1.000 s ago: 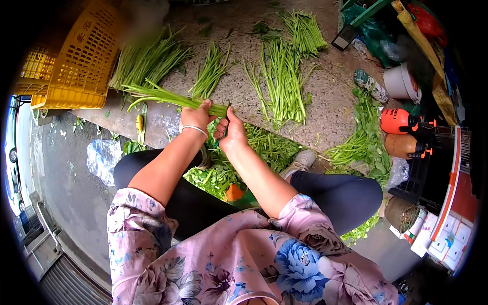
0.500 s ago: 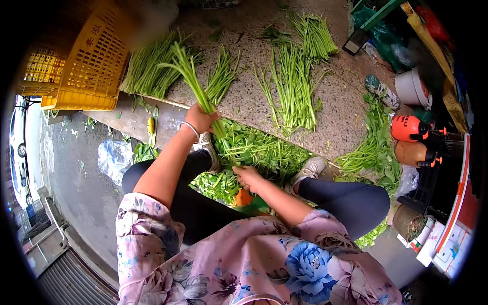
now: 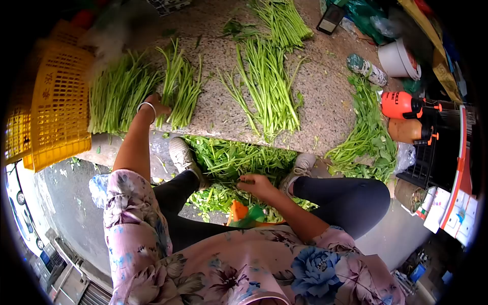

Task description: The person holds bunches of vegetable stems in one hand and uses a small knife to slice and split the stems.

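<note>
My left hand [image 3: 159, 105], with a bracelet at its wrist, is closed round the lower part of a bunch of leafless green vegetable stems [image 3: 173, 66]. This bunch lies on the speckled stone slab, between a large row of stems [image 3: 119, 91] and a smaller bunch [image 3: 186, 101]. Over the heap of stripped leaves [image 3: 231, 157] between my feet, my right hand [image 3: 257, 187] is closed, its fingers pinched together. Something small and dark shows at its fingertips, too small to name. More stems [image 3: 267, 86] lie in the slab's middle, with another pile [image 3: 284, 23] behind.
Yellow plastic crates [image 3: 61, 96] stand at the left. Untrimmed leafy greens [image 3: 363, 132] lie at the right, near a red spray bottle [image 3: 399, 104], an orange-brown one [image 3: 405, 130] and a white bucket [image 3: 397, 60]. An orange and green thing [image 3: 244, 213] is near my lap.
My left hand has moved left, bringing its bunch of stems down from the air onto the slab beside the others. My right hand stays over the leaves, and the view has shifted.
</note>
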A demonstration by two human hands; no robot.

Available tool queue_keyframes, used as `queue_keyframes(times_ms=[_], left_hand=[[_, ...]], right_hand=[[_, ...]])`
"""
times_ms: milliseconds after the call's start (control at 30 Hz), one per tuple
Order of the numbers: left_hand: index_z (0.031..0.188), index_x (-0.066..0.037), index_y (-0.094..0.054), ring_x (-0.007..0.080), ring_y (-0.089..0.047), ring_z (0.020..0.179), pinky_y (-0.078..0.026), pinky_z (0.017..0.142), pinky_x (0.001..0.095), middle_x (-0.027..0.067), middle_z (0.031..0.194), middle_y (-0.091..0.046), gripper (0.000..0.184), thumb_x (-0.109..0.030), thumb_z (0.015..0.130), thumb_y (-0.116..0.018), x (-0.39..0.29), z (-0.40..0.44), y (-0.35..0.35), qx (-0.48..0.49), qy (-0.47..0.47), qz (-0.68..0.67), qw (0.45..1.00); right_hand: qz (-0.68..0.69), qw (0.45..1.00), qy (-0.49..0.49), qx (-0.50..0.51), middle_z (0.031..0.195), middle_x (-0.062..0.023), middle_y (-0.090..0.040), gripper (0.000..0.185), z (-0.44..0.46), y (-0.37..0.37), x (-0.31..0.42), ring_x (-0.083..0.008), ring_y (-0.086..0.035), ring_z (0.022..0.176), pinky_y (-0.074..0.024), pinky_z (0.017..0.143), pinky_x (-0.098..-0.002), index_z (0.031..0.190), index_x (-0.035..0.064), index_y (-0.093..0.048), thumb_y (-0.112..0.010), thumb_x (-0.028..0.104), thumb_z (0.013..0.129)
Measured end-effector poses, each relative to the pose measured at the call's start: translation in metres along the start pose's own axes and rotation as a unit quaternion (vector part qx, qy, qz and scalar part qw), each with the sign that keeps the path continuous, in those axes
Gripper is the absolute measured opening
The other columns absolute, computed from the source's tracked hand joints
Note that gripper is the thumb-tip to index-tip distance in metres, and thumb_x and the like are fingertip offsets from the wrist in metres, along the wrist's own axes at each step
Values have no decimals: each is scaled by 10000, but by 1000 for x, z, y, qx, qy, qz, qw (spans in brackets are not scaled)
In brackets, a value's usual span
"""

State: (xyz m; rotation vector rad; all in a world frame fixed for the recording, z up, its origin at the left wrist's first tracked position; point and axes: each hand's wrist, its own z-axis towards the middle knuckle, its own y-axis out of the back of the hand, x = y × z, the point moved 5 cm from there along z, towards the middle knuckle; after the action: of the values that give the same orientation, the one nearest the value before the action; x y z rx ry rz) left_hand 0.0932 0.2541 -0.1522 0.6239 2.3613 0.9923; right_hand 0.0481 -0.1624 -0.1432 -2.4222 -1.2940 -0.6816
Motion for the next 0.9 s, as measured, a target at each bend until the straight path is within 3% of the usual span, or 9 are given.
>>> queue_keyframes(times_ms=[100, 133, 233, 333, 467, 567, 633, 733, 900], left_hand=[[1119, 41, -495, 311, -535, 1008, -426, 846, 368, 224, 1079, -549, 573, -236, 659, -694, 14, 10, -6, -71, -22, -32, 997], [1119, 41, -495, 311, -535, 1008, -426, 846, 368, 224, 1079, -549, 573, -236, 659, -694, 16, 8, -4, -70, -23, -33, 997], [1124, 24, -499, 295, -547, 995, -432, 841, 347, 210, 1086, -551, 509, -222, 708, -655, 0, -30, 15, -109, -130, -9, 985], [1130, -4, -508, 276, -553, 994, -434, 844, 341, 195, 1092, -554, 453, -216, 751, -640, -50, -115, 39, -21, -200, -122, 972], [1100, -1, -538, 226, -526, 1039, -418, 875, 319, 142, 1085, -570, 376, -165, 775, -634, -140, -270, 57, 38, -295, -158, 942], [1088, -10, -556, 185, -531, 1010, -410, 882, 302, 119, 1047, -586, 359, -130, 762, -648, -157, -308, 27, 145, -332, -296, 884], [1081, -4, -544, 154, -547, 947, -430, 841, 281, 88, 1014, -593, 335, -96, 771, -633, -160, -288, -3, 207, -246, -402, 857], [1066, 9, -523, 130, -558, 823, -453, 753, 257, 51, 930, -598, 259, -69, 821, -553, -143, -228, -38, 99, -174, -463, 863], [1048, -40, -546, 132, -584, 783, -451, 659, 243, 52, 930, -608, 232, -134, 836, -533, -146, -208, -58, 157, -72, -487, 856]], right_hand=[[-58, 975, 153, -148, 815, -41, -608, 159, 1, 38, 29, -98, -531, 689, -449, 620, -243, 914, 52, -612, -615, 155, 793], [0, 938, 246, -245, 694, -44, -595, 213, 5, 58, 34, -99, -499, 591, -411, 545, -247, 860, 12, -603, -594, 220, 814], [-44, 871, 222, -436, 575, -33, -529, 195, 2, 132, 66, -117, -450, 479, -363, 473, -269, 745, 37, -561, -568, 219, 813], [-187, 820, 137, -523, 738, -111, -595, 289, -1, 168, 101, -252, -581, 687, -435, 622, -368, 830, 67, -570, -608, 342, 749], [-276, 834, -33, -476, 891, -140, -604, 402, 32, 169, 113, -268, -593, 827, -455, 750, -352, 940, 65, -557, -650, 369, 693], [-255, 880, -44, -397, 883, -152, -611, 375, 27, 165, 118, -262, -602, 833, -459, 751, -363, 912, 62, -577, -660, 348, 685], [-242, 891, -19, -383, 819, -118, -615, 297, 37, 175, 103, -200, -596, 724, -463, 656, -335, 848, 64, -589, -677, 290, 677], [41, 941, 172, -290, 696, -4, -564, 170, 28, 173, 98, -63, -421, 509, -355, 439, -216, 841, 24, -601, -654, 144, 732], [240, 933, 184, -196, 715, 5, -546, 166, -42, 126, 119, -38, -392, 516, -283, 398, -184, 827, 41, -578, -658, 159, 743]])
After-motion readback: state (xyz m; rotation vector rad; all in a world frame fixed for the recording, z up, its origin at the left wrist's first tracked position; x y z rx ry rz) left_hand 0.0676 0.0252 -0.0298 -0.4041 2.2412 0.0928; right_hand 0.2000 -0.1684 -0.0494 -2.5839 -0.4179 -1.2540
